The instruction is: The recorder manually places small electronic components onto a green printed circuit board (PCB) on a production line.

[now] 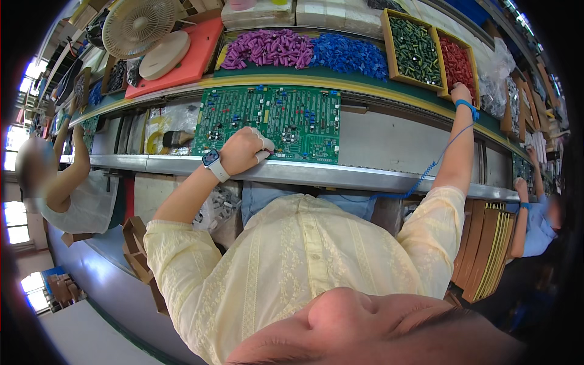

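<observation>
A green circuit board (292, 125) full of small parts lies on the metal rails in front of me. My left hand (243, 149) rests at its near edge, fingers curled and closed, white covers on some of them. Something small and dark shows at the fingertips, too small to name. Far to the right, my right hand (461, 93) reaches into a yellow-edged box of red components (456, 61). Its fingers are bent closed among the parts, and whatever they pinch is hidden. A blue coiled cord (420, 180) runs from the blue band (467, 109) on that wrist.
Beyond the board are heaps of purple components (267, 48) and blue components (350, 55), plus a box of dark green components (415, 52). A brush (176, 139) lies left of the board. A fan (140, 27) stands at far left. Co-workers sit on both sides.
</observation>
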`<state>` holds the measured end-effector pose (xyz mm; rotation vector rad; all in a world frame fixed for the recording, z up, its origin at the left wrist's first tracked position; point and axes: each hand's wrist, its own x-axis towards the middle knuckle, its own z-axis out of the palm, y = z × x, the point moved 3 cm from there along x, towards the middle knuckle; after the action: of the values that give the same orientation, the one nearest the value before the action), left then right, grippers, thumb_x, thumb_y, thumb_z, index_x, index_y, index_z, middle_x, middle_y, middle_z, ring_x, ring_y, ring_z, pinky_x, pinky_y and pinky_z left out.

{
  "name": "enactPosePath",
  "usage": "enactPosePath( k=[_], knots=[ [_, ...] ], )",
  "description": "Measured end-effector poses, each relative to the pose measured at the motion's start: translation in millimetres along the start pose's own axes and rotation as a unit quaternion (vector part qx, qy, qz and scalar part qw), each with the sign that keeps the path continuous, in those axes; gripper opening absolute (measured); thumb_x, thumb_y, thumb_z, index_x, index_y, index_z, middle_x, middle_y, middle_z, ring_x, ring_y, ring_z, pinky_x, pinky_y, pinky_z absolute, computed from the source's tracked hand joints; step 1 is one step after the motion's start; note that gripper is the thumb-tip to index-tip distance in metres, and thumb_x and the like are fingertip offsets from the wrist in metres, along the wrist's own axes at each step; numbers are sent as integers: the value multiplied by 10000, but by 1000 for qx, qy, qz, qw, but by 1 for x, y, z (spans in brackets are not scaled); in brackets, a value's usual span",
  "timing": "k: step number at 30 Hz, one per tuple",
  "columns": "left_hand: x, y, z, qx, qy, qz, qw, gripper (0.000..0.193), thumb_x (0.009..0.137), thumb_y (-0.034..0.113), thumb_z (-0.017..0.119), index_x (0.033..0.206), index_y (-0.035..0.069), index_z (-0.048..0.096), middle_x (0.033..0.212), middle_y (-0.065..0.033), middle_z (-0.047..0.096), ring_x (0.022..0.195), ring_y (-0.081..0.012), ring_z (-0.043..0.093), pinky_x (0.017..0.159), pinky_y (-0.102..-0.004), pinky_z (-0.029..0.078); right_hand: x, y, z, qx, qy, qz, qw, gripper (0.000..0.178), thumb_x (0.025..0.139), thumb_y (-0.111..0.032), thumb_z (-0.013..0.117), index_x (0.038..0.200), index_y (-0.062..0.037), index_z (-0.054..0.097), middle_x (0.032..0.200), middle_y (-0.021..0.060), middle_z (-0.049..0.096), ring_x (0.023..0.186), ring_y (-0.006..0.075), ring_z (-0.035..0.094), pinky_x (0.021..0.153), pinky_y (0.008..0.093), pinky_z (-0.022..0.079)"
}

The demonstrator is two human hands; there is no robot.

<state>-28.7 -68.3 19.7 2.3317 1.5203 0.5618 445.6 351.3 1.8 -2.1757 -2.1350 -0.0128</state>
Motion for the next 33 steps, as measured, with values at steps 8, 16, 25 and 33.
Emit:
enactPosePath(
  k=[8, 16, 25, 33],
  knots=[
    [2, 0, 1, 14, -21, 8, 1000, 91, 691, 86, 640, 782, 85, 648, 712, -74, 611, 734, -258, 572, 728, -367, 434, -22, -14, -25, -26, 112, 59, 992, 270, 847, -137, 445, 1054, -63, 601, 1071, 183, 571, 1009, 349, 544, 844, 440, 452],
    [5, 2, 2, 39, -27, 41, 998, 81, 701, 118, 625, 775, 107, 655, 714, -74, 623, 732, -251, 591, 756, -368, 444, -71, -67, -57, 321, 192, -99, 922, 257, 780, -171, 568, 1018, -91, 620, 915, 147, 641, 862, 268, 613, 773, 356, 475],
    [9, 5, 5, 67, -90, 28, 993, 110, 684, 95, 631, 793, 101, 639, 751, -64, 626, 754, -258, 592, 861, -410, 435, -299, -205, -49, 387, -158, -450, 789, 227, 747, 28, 564, 957, -58, 563, 864, 69, 534, 764, 180, 547, 684, 284, 455],
    [9, 13, -5, 81, -46, 49, 994, 207, 704, 156, 632, 898, 85, 628, 798, -88, 618, 774, -259, 574, 767, -358, 444, -328, -224, -29, 233, -122, -498, 826, 187, 719, -63, 603, 902, -65, 567, 869, 98, 542, 766, 281, 552, 679, 366, 457]
  ],
)
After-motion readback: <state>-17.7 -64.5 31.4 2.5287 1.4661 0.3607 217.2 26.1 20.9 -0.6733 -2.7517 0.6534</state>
